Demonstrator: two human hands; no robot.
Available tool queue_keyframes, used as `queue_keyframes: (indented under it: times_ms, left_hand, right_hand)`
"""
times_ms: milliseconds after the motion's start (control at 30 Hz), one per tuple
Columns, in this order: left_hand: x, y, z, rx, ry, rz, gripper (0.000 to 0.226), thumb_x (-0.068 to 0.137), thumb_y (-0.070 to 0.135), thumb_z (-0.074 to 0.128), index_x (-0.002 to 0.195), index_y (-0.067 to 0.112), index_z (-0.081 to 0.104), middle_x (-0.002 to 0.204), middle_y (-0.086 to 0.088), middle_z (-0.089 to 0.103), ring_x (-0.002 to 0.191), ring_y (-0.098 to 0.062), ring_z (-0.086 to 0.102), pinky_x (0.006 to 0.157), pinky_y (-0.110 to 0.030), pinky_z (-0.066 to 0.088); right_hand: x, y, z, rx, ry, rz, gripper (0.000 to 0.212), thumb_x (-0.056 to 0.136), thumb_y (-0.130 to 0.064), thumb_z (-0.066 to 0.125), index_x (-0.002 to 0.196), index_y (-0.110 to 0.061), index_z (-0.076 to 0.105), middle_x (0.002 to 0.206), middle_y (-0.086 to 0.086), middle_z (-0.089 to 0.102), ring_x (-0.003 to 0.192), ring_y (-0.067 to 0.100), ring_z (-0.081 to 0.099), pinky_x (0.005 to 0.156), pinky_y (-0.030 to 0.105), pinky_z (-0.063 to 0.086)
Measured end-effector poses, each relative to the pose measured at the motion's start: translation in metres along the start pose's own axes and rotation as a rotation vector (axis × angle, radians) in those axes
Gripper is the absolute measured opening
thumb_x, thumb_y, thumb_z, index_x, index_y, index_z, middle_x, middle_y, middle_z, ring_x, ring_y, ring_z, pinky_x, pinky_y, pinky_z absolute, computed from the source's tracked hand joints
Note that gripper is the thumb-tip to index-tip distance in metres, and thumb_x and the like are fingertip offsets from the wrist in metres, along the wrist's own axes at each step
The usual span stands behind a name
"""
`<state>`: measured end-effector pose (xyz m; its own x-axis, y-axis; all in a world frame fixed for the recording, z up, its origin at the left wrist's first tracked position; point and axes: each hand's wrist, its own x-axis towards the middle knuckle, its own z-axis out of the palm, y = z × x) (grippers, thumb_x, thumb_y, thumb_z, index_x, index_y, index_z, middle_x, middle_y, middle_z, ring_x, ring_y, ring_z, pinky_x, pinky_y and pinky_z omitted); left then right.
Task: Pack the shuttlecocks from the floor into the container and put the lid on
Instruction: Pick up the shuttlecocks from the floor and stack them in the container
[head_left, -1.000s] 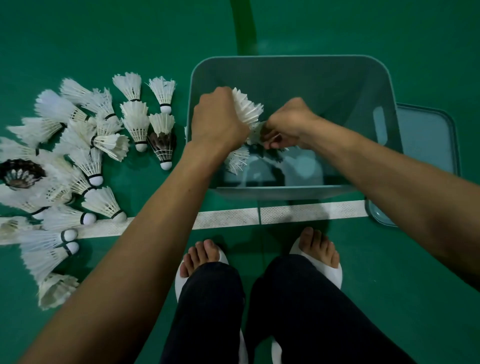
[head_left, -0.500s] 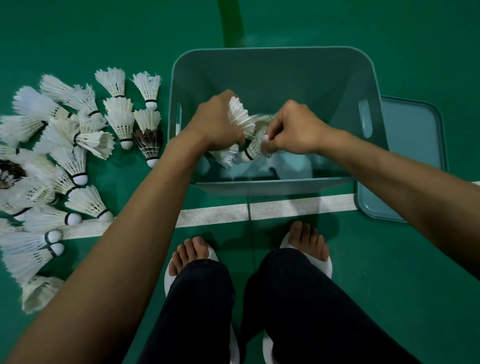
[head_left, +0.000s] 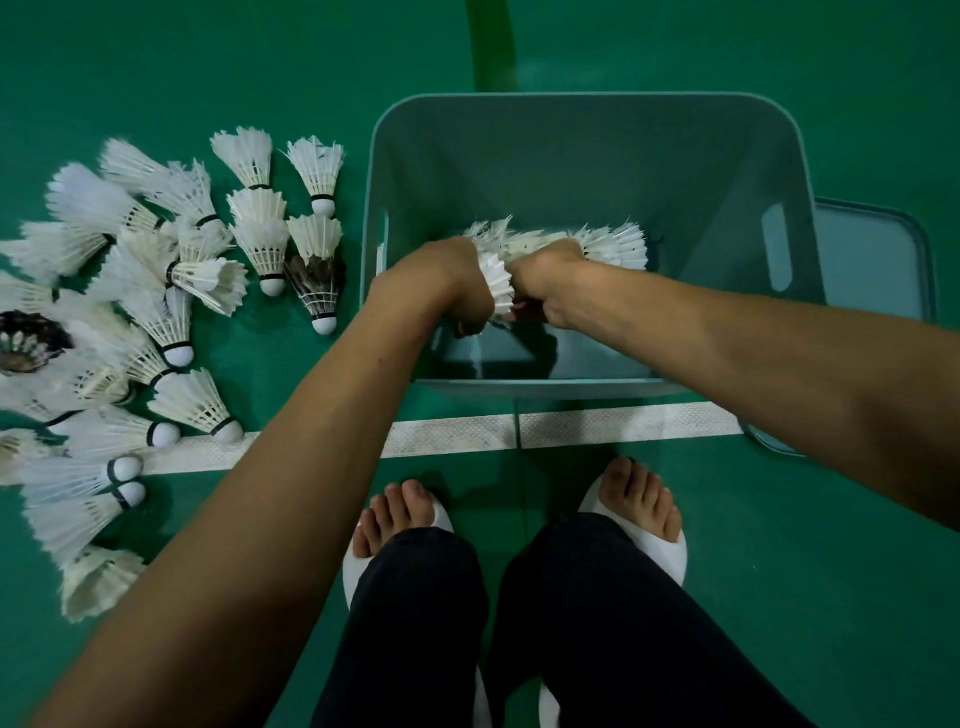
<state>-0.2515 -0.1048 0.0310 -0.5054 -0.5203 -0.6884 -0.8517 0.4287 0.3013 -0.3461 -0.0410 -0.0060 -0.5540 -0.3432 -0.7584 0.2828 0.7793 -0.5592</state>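
Since a second ago: both hands drawn together and pushed deeper into the container (head_left: 587, 156), bundle of shuttlecocks (head_left: 613, 244) now lying lengthwise between them.

Left hand (head_left: 447, 283): inside container near its left wall, grip clamped on white feathered shuttlecocks.
Right hand (head_left: 545, 283): touching the left, grip clamped on the same bundle, feather skirts fanning out past it to the right.
Container: teal plastic bin, open top, slot handles in both side walls, standing on green floor (head_left: 779, 571) just beyond a white court line (head_left: 623, 423).
Lid (head_left: 878, 260): teal, flat on floor, partly under the bin's right side.
Loose shuttlecocks (head_left: 156, 322): large heap on floor left of bin, mostly white, two with dark feathers (head_left: 317, 283), several overlapping the line.
Foreground: bare toes in white slippers (head_left: 649, 540), dark trousers (head_left: 597, 634).
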Motion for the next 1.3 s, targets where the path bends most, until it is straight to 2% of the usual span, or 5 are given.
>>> queue_keyframes:
  times_ms: [533,667,867,1000,1300]
  left_hand:
    - [-0.002,-0.003,0.003,-0.036,0.053,-0.028,0.041,0.074,0.017,0.085,0.105,0.013,0.059,0.097,-0.007,0.059,0.09,-0.03,0.059,0.079,-0.038,0.053]
    - [0.001,0.001,0.004,-0.104,0.23,-0.041,0.031,0.082,0.01,0.077,0.082,0.011,0.046,0.081,-0.004,0.047,0.088,-0.029,0.054,0.074,-0.033,0.043]
    - [0.007,0.019,-0.003,-0.084,0.306,0.102,0.05,0.066,0.031,0.088,0.106,0.015,0.062,0.097,-0.005,0.062,0.084,-0.029,0.058,0.071,-0.035,0.044]
    - [0.004,0.027,-0.003,-0.07,0.286,0.188,0.054,0.061,0.036,0.093,0.1,0.015,0.063,0.093,-0.003,0.064,0.082,-0.027,0.059,0.067,-0.033,0.042]
    - [0.005,0.002,0.002,0.092,0.177,0.093,0.022,0.083,-0.002,0.054,0.098,0.008,0.066,0.102,-0.012,0.068,0.094,-0.03,0.066,0.089,-0.046,0.058]
  right_hand:
    - [0.009,-0.013,-0.022,0.002,-0.298,0.007,0.011,0.096,-0.01,0.059,0.087,-0.007,0.064,0.079,0.008,0.066,0.06,0.016,0.062,0.06,0.031,0.062]
    - [-0.001,-0.018,-0.041,-0.101,-0.066,-0.145,0.006,0.079,-0.002,0.071,0.074,-0.002,0.07,0.074,0.018,0.073,0.056,0.023,0.063,0.061,0.033,0.06]
    - [-0.036,-0.032,-0.079,-0.109,-0.394,-0.446,0.016,0.084,-0.016,0.075,0.084,0.0,0.072,0.071,0.008,0.062,0.063,0.017,0.056,0.049,0.025,0.045]
    - [-0.041,-0.023,-0.087,-0.354,-0.252,-0.623,0.01,0.081,-0.011,0.082,0.076,-0.004,0.078,0.066,0.007,0.065,0.064,0.018,0.055,0.048,0.025,0.045]
    - [-0.018,0.009,-0.088,-0.274,-0.043,-0.111,0.016,0.082,-0.002,0.08,0.088,0.005,0.067,0.074,0.015,0.068,0.056,0.024,0.07,0.064,0.036,0.065]
